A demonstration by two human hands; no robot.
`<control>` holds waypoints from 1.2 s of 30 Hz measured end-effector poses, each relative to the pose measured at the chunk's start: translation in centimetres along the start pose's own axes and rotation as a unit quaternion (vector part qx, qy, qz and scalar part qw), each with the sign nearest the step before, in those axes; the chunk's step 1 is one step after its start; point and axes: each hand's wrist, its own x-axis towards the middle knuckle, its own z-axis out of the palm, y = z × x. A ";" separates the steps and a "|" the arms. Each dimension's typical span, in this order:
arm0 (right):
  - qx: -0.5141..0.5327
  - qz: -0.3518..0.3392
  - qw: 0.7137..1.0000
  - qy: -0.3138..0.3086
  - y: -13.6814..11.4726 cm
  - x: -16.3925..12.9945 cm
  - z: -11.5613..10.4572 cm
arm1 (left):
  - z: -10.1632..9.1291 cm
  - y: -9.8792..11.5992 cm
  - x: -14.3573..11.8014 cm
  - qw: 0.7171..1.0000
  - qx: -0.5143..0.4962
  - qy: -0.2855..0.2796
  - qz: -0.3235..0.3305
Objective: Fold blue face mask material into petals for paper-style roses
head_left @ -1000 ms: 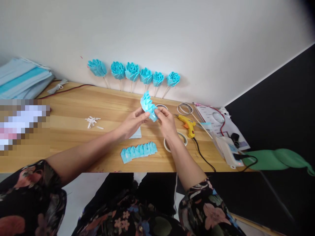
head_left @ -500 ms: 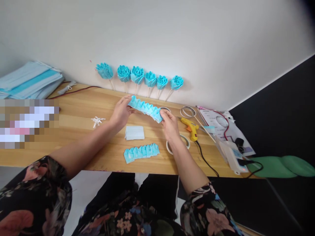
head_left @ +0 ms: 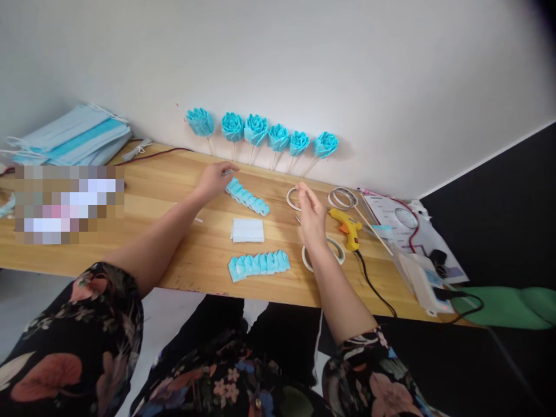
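Observation:
A folded light-blue strip with a row of pointed pleats lies on the wooden table. Over its far-left end is my left hand, fingers loosely bent and apart from each other; whether they still touch the strip is hard to see. My right hand is raised beside a roll of tape, fingers extended and holding nothing. Between my arms lies a small stack of folded white pieces. Nearer the table's front edge rests a second pleated blue strip.
Several blue flowers on sticks lean against the wall. To the right are a yellow glue gun, a larger tape roll partly behind my forearm, and a power strip. Blue face masks are piled at the left.
The strip that both hands held up now lies on the table. My right hand has let go and moved right; my left hand has loosened at the other end. The view has shifted slightly.

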 end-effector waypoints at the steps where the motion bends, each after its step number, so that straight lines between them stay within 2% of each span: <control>1: -0.008 -0.007 1.000 0.001 0.1 0.1 0.0 | -0.3 -0.5 0.2 0.997 0.074 -0.020 0.012; 3: -0.016 -0.009 1.000 -0.005 0.2 0.1 0.0 | -0.8 -1.0 0.3 0.981 0.185 -0.049 0.012; 5: -0.017 -0.006 1.000 -0.013 0.2 0.1 0.0 | -1.2 -1.1 0.4 0.969 0.240 -0.052 -0.003; 11: 0.007 -0.011 1.000 -0.006 0.2 0.0 0.1 | -2.0 -1.1 0.8 0.965 0.261 0.019 0.001; 14: 0.025 -0.018 0.999 -0.025 0.2 -0.1 0.2 | -2.4 -1.4 1.0 0.963 0.268 0.037 0.021; 21: 0.038 -0.010 0.998 -0.040 -0.1 -0.4 0.6 | -2.3 -1.3 1.1 0.958 0.284 -0.006 0.047; 27: 0.030 -0.012 0.999 -0.040 -0.1 -0.5 0.6 | -1.7 -1.5 1.0 0.942 0.331 -0.052 0.001; 31: 0.015 -0.008 0.999 -0.045 -0.3 -0.6 0.6 | -1.5 -1.1 0.7 0.945 0.320 -0.026 0.061; 33: 0.015 -0.007 0.999 -0.047 -0.4 -0.6 0.6 | -1.3 -1.0 0.6 0.938 0.332 -0.050 0.084; 36: 0.018 -0.010 0.999 -0.049 -0.5 -0.6 0.6 | -0.9 -1.0 0.5 0.924 0.362 -0.087 0.084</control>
